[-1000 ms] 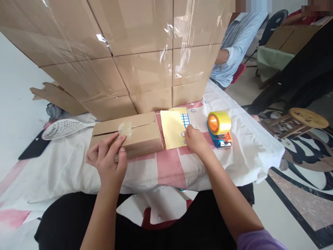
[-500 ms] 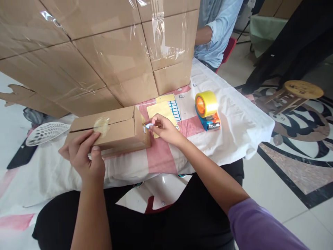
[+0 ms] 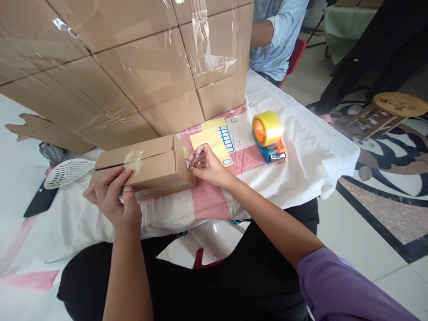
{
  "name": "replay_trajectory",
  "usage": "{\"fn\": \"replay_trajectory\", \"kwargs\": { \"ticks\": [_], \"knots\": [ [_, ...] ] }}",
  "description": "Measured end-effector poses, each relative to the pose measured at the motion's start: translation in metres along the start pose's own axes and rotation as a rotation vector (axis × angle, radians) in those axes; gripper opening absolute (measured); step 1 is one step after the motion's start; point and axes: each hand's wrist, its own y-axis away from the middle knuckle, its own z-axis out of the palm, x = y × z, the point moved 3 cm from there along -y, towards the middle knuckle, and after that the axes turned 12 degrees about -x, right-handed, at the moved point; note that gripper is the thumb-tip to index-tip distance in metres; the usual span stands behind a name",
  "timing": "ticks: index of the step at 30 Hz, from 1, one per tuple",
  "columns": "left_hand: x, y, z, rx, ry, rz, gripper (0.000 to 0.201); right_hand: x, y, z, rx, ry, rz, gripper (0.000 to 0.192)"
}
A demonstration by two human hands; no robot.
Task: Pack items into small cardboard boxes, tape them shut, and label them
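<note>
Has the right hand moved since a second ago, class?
Yes. The right hand left the yellow sticker sheet and moved left to the small box's end.

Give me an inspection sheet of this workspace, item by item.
Surface: table under a white and pink cloth.
Job's things: small cardboard box; small sticker at its right end; yellow sticker sheet.
Clutter: tape dispenser, white mesh swatter.
Hands: left hand steadies the box; right hand presses the sticker.
Cables: nothing seen.
Surroundings: wrapped carton stack, seated person, wooden stool.
</note>
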Motion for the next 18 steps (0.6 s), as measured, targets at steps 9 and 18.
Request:
{"fn": "replay_trajectory", "kwargs": {
  "ticks": [9,18],
  "knots": [
    [0.0033,0.0006,0.0005,-0.002,0.009,0.002,0.034,0.0033,-0.0013,0.0064,-0.003,-0.036,-0.040,0.043],
    [0.0029,0.0000,0.0013,0.016,-0.021,-0.025,0.034,0.0044,-0.0039,0.0062,0.038,0.001,-0.072,0.041]
  ]
}}
